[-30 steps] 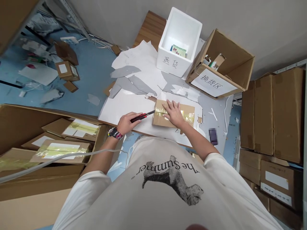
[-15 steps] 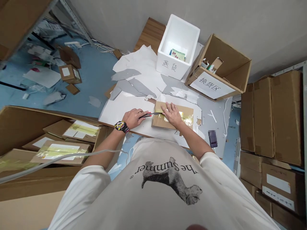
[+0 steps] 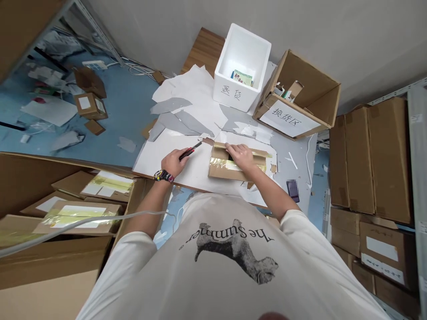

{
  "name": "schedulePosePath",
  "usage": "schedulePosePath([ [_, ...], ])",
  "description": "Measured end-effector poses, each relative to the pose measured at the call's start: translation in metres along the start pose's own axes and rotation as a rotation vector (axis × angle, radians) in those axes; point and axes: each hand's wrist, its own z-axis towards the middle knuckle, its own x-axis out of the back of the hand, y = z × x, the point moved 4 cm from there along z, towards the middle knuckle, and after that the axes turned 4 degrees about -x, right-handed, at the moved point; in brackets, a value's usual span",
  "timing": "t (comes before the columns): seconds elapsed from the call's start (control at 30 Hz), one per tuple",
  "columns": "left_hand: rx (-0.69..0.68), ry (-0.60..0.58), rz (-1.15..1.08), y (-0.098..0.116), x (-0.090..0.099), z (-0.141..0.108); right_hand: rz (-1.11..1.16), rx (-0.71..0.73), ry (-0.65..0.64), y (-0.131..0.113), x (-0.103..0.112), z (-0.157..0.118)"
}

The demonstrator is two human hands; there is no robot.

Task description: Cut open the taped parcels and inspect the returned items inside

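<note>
A small cardboard box (image 3: pixel 218 171) with yellowish tape and a white label lies on the white table. Its top is partly raised along the middle, with a dark gap showing. My right hand (image 3: pixel 243 156) grips the lifted flap, its fingers bent over the flap's edge. To the left of the box my left hand (image 3: pixel 175 162), below a wristwatch, is closed round a red and black utility knife (image 3: pixel 190 152). The knife's blade points up and right, apart from the box.
Behind stand a white foam box (image 3: pixel 235 91) and a large open carton (image 3: pixel 290 120). Torn grey and white sheets (image 3: pixel 171 105) cover the table's back. A phone (image 3: pixel 293 191) lies at the right. An open carton of parcels (image 3: pixel 131 195) is at lower left, stacked cartons (image 3: pixel 387 155) at far right.
The knife has come away from the box, moving left with my left hand. My right hand, flat on the box before, now holds a raised flap. The view has shifted slightly.
</note>
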Motion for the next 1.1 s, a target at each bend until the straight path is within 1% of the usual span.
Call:
schedulePosePath([
  [0.07, 0.095, 0.001, -0.022, -0.021, -0.019, -0.005, -0.018, -0.027, 0.037, 0.001, 0.012, 0.004],
  [0.13, 0.166, -0.006, -0.047, -0.038, -0.038, -0.007, -0.025, -0.057, 0.079, 0.003, 0.017, -0.001],
  [0.2, 0.211, -0.018, -0.076, -0.048, -0.054, -0.006, -0.009, -0.069, 0.067, 0.005, 0.015, -0.018],
  [0.27, 0.222, -0.006, -0.112, -0.049, -0.065, -0.004, 0.032, -0.079, 0.046, 0.015, 0.008, -0.044],
  [0.3, 0.214, 0.025, -0.136, -0.046, -0.067, -0.002, 0.055, -0.11, 0.069, 0.024, 0.005, -0.058],
  [0.33, 0.202, 0.068, -0.169, -0.04, -0.068, 0.0, 0.075, -0.174, 0.127, 0.036, 0.004, -0.073],
  [0.4, 0.175, 0.125, -0.278, -0.022, -0.066, 0.003, 0.105, -0.399, 0.323, 0.069, 0.002, -0.101],
  [0.43, 0.163, 0.099, -0.355, -0.009, -0.066, 0.004, 0.127, -0.523, 0.405, 0.086, -0.001, -0.113],
  [0.47, 0.148, 0.027, -0.431, 0.007, -0.067, 0.006, 0.168, -0.629, 0.443, 0.101, -0.006, -0.123],
  [0.5, 0.131, -0.073, -0.485, 0.023, -0.069, 0.009, 0.233, -0.707, 0.434, 0.112, -0.015, -0.129],
  [0.53, 0.111, -0.179, -0.495, 0.04, -0.07, 0.011, 0.316, -0.76, 0.391, 0.12, -0.026, -0.132],
  [0.57, 0.094, -0.262, -0.458, 0.056, -0.072, 0.014, 0.406, -0.795, 0.342, 0.124, -0.038, -0.133],
  [0.6, 0.082, -0.311, -0.382, 0.07, -0.072, 0.018, 0.489, -0.824, 0.307, 0.127, -0.048, -0.132],
  [0.63, 0.078, -0.326, -0.29, 0.081, -0.071, 0.022, 0.554, -0.849, 0.298, 0.127, -0.056, -0.13],
  [0.7, 0.09, -0.303, -0.134, 0.095, -0.068, 0.03, 0.624, -0.876, 0.337, 0.127, -0.062, -0.126],
  [0.73, 0.091, -0.287, -0.095, 0.1, -0.066, 0.032, 0.639, -0.868, 0.367, 0.127, -0.061, -0.124],
  [0.8, 0.052, -0.242, -0.098, 0.104, -0.063, 0.032, 0.665, -0.804, 0.442, 0.129, -0.052, -0.12],
  [0.87, -0.026, -0.161, -0.199, 0.106, -0.061, 0.024, 0.708, -0.694, 0.547, 0.131, -0.041, -0.12],
  [0.93, -0.096, -0.068, -0.374, 0.105, -0.063, 0.01, 0.786, -0.592, 0.642, 0.129, -0.038, -0.123],
  [0.97, -0.114, -0.034, -0.468, 0.104, -0.067, 0.001, 0.833, -0.57, 0.671, 0.126, -0.042, -0.126],
  [1.0, -0.118, -0.012, -0.556, 0.101, -0.072, -0.007, 0.882, -0.58, 0.686, 0.123, -0.05, -0.129],
  [1.03, -0.105, -0.002, -0.634, 0.097, -0.078, -0.015, 0.937, -0.62, 0.686, 0.12, -0.06, -0.132],
  [1.1, -0.023, -0.005, -0.76, 0.085, -0.092, -0.026, 1.077, -0.733, 0.637, 0.112, -0.087, -0.137],
])
